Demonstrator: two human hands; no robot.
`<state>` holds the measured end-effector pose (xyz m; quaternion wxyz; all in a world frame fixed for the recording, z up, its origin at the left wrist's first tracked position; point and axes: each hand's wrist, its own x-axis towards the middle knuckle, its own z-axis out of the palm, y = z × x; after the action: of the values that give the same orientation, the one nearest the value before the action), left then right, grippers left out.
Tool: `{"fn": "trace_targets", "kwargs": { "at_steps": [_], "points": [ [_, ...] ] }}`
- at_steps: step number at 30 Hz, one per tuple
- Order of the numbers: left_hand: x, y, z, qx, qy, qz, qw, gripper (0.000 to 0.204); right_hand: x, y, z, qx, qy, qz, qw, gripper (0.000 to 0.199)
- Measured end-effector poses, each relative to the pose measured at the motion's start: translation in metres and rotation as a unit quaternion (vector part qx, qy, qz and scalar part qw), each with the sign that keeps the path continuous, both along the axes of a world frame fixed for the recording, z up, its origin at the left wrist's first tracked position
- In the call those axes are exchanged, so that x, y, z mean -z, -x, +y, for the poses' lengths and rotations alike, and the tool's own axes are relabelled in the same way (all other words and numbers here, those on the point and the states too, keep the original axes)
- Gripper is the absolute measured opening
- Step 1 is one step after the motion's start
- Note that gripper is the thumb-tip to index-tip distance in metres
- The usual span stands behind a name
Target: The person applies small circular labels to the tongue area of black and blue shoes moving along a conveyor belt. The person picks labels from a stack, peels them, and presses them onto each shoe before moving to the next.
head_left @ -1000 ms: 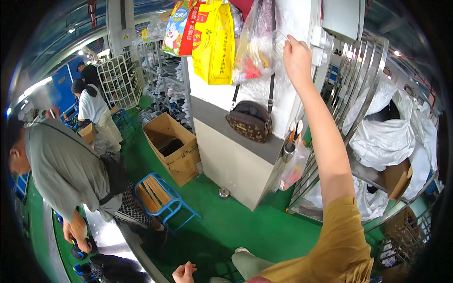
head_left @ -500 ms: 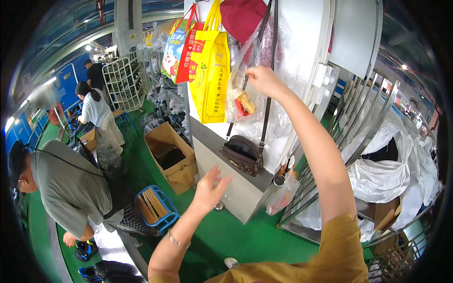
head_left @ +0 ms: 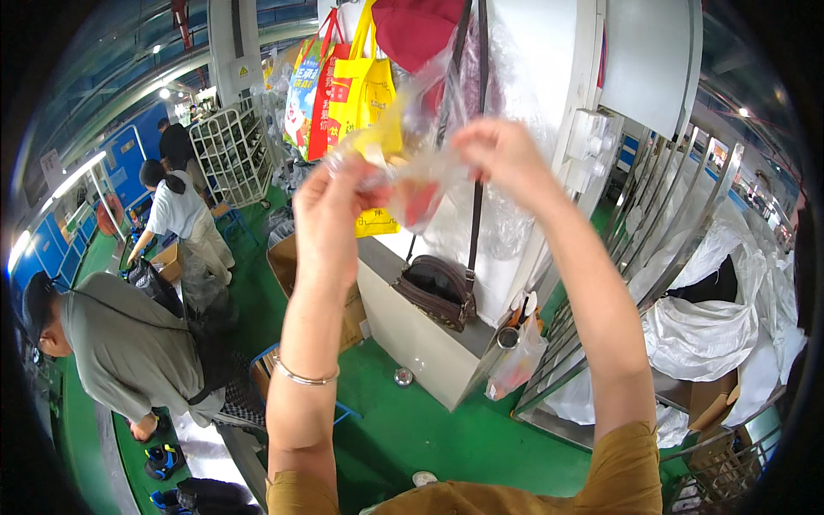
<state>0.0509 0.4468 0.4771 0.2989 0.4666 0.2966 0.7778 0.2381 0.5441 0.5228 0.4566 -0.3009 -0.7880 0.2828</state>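
Two hands held one clear plastic bag (head_left: 412, 172) up in the upper middle of the frame, in front of the white cabinet side. My left hand (head_left: 330, 215) pinched its left edge and my right hand (head_left: 506, 154) pinched its right edge, the fingers of both closed on the film and drawing it taut between them. Something red and yellow showed through the bag, though I could not tell whether that lay inside it or belonged to the bags hanging behind.

As I judged it, the bag was lifted and spread but not yet opened or filled; its mouth was too blurred to read.

Just behind it hung a yellow tote bag (head_left: 369, 94) and a red and blue shopping bag (head_left: 311, 86), with a dark red cloth (head_left: 416, 30) above. Below, a brown shoulder bag (head_left: 438, 287) dangled on its strap over the grey surface (head_left: 412, 343) of a low cabinet. At the lower left of the frame a person in a grey shirt (head_left: 129, 352) bent over the green floor (head_left: 429, 429), and another person in white (head_left: 184, 215) stood further back near a wire cage trolley (head_left: 227, 154). White sacks (head_left: 712, 326) filled the right.
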Motion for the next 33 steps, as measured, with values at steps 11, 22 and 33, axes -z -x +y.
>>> {"fn": "trace_targets", "kwargs": {
  "at_steps": [11,22,33],
  "points": [
    [0.061,0.024,-0.048,-0.025,0.064,0.073,0.995,0.038,-0.055,0.041,-0.006,-0.156,-0.016,0.128,0.979,0.019],
    [0.226,-0.011,0.015,-0.099,0.109,0.386,0.911,0.016,0.212,-0.028,-0.031,0.018,0.194,0.131,0.972,0.02],
    [0.288,-0.065,0.109,-0.123,0.043,0.556,0.821,0.028,0.386,0.002,0.023,0.232,0.12,-0.005,0.965,0.044]
  ]
}}
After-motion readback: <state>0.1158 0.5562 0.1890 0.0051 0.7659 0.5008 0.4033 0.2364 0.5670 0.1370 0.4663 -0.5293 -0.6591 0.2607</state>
